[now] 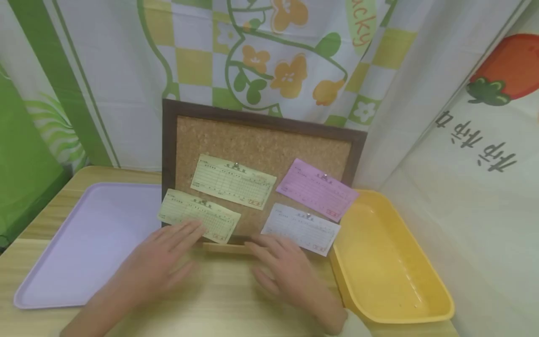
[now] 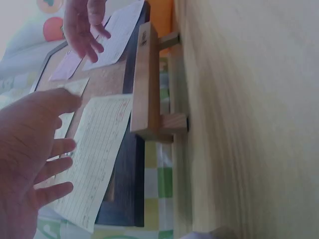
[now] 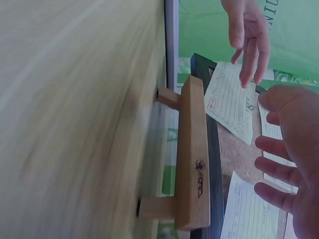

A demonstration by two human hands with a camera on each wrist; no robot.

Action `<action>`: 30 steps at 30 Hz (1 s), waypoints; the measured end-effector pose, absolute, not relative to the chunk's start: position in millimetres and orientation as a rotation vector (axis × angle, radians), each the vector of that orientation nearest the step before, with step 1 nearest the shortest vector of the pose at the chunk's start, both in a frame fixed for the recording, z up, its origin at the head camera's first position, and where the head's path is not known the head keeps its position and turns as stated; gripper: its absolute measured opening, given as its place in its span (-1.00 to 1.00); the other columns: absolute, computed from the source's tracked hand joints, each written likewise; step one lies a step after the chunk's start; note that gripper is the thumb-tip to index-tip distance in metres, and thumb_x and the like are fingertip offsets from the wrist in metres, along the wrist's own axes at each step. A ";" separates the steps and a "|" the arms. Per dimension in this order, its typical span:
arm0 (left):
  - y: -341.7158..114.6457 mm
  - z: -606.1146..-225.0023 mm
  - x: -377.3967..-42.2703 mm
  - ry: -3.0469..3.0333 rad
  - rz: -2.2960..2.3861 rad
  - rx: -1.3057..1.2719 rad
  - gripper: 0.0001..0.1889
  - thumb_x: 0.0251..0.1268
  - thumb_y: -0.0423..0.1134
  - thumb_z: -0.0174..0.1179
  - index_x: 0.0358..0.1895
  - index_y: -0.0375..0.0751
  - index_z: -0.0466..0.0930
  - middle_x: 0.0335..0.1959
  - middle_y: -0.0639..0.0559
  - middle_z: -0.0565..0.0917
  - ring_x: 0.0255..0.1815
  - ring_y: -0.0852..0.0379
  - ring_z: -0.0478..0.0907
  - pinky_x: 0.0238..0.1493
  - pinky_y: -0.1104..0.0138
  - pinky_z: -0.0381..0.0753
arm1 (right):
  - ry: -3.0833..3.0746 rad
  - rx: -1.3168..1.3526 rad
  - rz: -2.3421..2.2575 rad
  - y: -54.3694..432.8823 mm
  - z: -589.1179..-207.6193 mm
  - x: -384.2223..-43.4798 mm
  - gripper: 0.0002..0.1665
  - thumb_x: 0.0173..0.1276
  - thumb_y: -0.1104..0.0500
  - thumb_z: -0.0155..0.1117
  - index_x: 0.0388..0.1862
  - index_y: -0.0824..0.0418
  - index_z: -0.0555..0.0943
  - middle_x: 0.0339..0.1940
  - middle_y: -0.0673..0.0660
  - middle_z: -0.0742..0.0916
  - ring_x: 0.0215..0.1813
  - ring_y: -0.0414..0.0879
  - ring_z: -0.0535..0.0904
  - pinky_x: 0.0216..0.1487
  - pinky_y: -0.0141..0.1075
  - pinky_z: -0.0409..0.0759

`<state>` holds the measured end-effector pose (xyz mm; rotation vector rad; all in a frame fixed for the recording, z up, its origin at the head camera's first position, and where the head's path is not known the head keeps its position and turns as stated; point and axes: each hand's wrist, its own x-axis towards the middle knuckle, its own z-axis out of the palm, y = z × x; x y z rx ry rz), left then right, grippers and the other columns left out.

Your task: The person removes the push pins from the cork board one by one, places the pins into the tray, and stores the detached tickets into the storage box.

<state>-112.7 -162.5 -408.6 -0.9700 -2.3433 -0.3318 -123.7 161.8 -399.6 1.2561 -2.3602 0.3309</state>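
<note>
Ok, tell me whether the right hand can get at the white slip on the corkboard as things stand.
Probably yes: the right hand looks empty, near the lower edge of the white slip, and nothing visible blocks the way.

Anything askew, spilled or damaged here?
Mildly askew: the purple rectangular paper slip tilts more steeply than the brown-framed cork board's top edge, its corner jutting past the right side. The lower pale-green rectangular paper slip overhangs the left side. No visible spill or damage.
</note>
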 end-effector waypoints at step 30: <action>-182.3 -380.1 -147.6 -2.207 -0.649 -0.410 -0.47 0.21 -0.36 0.39 0.27 -0.35 0.56 0.01 -0.28 0.58 -0.22 -0.15 0.60 -0.51 0.05 0.62 | -2.117 1.222 0.447 95.3 -387.4 -157.7 -0.57 0.34 0.16 0.44 0.17 0.21 0.66 0.12 0.11 0.73 0.10 -0.08 0.66 0.20 -0.38 0.56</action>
